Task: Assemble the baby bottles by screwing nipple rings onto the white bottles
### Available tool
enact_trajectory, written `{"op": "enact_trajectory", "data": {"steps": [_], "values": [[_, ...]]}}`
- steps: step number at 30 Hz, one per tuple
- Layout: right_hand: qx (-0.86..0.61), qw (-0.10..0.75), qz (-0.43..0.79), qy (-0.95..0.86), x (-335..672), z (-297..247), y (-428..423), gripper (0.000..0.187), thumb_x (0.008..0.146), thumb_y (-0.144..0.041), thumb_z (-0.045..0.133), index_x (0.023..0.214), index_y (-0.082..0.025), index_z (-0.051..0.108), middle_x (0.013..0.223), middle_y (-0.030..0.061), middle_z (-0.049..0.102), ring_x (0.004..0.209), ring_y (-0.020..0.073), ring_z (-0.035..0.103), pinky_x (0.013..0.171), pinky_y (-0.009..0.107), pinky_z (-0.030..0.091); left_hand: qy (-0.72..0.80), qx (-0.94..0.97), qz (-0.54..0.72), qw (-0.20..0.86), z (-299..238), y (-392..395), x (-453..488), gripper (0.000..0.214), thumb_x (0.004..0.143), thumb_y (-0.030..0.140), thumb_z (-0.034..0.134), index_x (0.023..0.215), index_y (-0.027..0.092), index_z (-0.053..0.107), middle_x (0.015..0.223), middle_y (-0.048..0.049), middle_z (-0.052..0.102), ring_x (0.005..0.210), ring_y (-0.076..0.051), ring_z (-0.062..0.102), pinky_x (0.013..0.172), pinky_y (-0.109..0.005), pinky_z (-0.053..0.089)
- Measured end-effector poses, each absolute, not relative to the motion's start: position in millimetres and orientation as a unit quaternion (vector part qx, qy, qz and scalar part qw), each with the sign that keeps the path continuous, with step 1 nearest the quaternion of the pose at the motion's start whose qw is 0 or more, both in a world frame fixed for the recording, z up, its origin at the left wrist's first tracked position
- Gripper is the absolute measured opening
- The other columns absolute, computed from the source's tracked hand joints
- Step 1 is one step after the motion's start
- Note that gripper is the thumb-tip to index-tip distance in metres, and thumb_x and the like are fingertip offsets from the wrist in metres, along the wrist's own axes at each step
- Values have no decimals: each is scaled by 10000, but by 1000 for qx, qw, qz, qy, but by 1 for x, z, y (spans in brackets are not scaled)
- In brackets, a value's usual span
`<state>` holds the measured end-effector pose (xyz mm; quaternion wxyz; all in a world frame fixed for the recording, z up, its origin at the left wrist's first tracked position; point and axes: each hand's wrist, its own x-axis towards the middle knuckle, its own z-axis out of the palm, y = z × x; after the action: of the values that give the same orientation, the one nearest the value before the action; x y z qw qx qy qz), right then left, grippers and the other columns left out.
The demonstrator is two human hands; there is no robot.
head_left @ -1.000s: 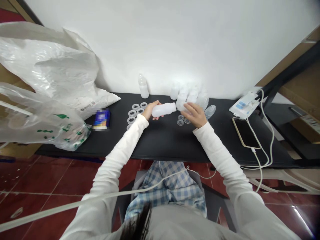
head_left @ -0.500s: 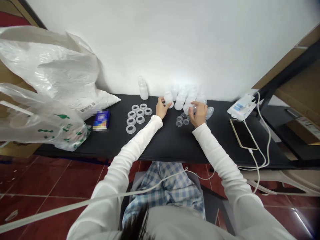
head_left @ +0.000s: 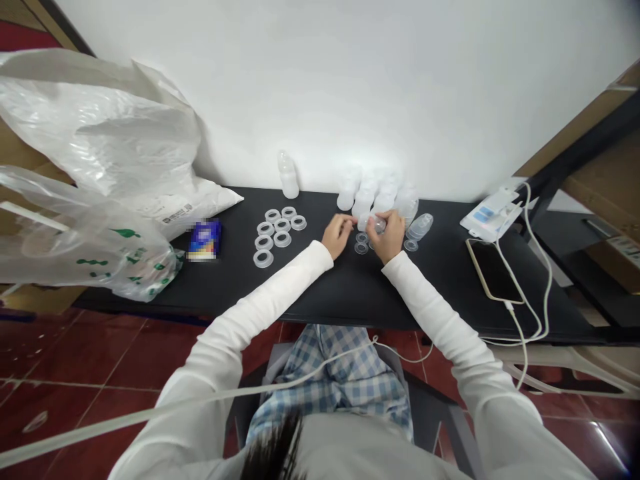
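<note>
My right hand (head_left: 387,239) is closed around a small translucent baby bottle (head_left: 363,221), which lies tilted with one end toward the left. Just left of it, my left hand (head_left: 337,236) has its thumb and fingers apart, fingertips close to the bottle's end; whether they touch it I cannot tell. Several frosted bottles (head_left: 367,191) stand in a cluster behind both hands. Small clear discs (head_left: 361,247) lie on the black table under my right hand, partly hidden by it. A clear bottle-shaped piece (head_left: 421,227) rests to the right, beside another disc (head_left: 411,245).
Several translucent rings (head_left: 263,259) lie left of my hands, with a single bottle (head_left: 288,176) standing behind them. Farther left are a blue packet (head_left: 205,240) and large plastic bags (head_left: 100,147). A phone (head_left: 493,270) with white cables lies right, below a white box (head_left: 490,213).
My left hand has left the standing bottle and moved right and nearer, toward my right hand. My right hand has drawn slightly left and nearer with its bottle. The clear piece at right is now uncovered.
</note>
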<state>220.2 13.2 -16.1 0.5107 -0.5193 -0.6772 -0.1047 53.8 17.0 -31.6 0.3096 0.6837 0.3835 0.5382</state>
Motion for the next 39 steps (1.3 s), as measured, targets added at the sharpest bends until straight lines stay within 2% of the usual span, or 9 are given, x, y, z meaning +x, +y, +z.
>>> {"op": "enact_trajectory", "data": {"steps": [4,8,12,18,22,25,29,35,39], "values": [[-518,539,-33,-664,208,-17,5,302,934,-516,441,861,-229,503,785,59,621,701,225,576,722,404,493,330,716,524,322,-22,-22,53,425,931,609,512,981,205,636,970,-75,609,904,-182,598,788,-305,489],[-528,553,47,-643,200,-12,1,335,970,-548,386,856,-247,479,713,19,577,655,203,558,652,355,484,348,687,539,340,-14,-23,52,447,872,657,578,857,213,624,903,-52,634,851,-177,575,802,-311,469],[-531,539,49,-652,196,-8,-1,402,981,-589,341,801,-255,473,646,-5,534,587,185,522,589,327,448,366,629,552,407,-12,-20,54,498,838,693,593,744,208,538,764,2,565,745,-146,500,773,-292,435],[-528,480,-16,-701,196,-10,-2,448,978,-609,385,799,-236,557,623,-1,569,571,165,543,570,286,432,344,540,598,483,-8,-18,57,387,876,431,632,660,199,410,649,32,386,652,-123,375,681,-267,382],[-450,393,-84,-798,201,-8,5,385,962,-574,504,884,-228,654,722,49,661,692,193,621,686,320,506,366,486,607,512,-3,-7,48,346,890,285,592,624,191,391,632,29,369,617,-114,381,652,-257,387],[-351,316,-100,-876,205,-3,7,277,994,-455,523,1087,-252,688,1055,101,737,956,217,688,832,360,547,392,462,597,526,-1,4,35,403,907,280,598,583,183,379,582,40,348,550,-90,343,578,-237,350],[-283,262,-93,-918,213,3,5,300,1035,-218,422,1189,-288,669,1352,89,663,1276,220,611,968,415,549,422,460,585,517,-1,10,27,507,900,361,669,543,179,357,537,53,328,504,-64,322,510,-225,316],[-217,224,-72,-947,218,10,0,314,1040,-169,391,1077,-288,680,1386,49,654,1366,195,554,1038,434,542,445,426,551,564,-1,5,35,543,859,489,704,576,194,346,470,88,269,396,-25,222,386,-209,187],[-218,215,-39,-951,219,15,-3,305,1050,-235,386,994,-296,680,1294,14,705,1291,181,615,1037,444,552,485,384,530,580,-5,11,31,494,894,424,659,579,200,352,421,97,272,346,-19,216,351,-183,141]]}}
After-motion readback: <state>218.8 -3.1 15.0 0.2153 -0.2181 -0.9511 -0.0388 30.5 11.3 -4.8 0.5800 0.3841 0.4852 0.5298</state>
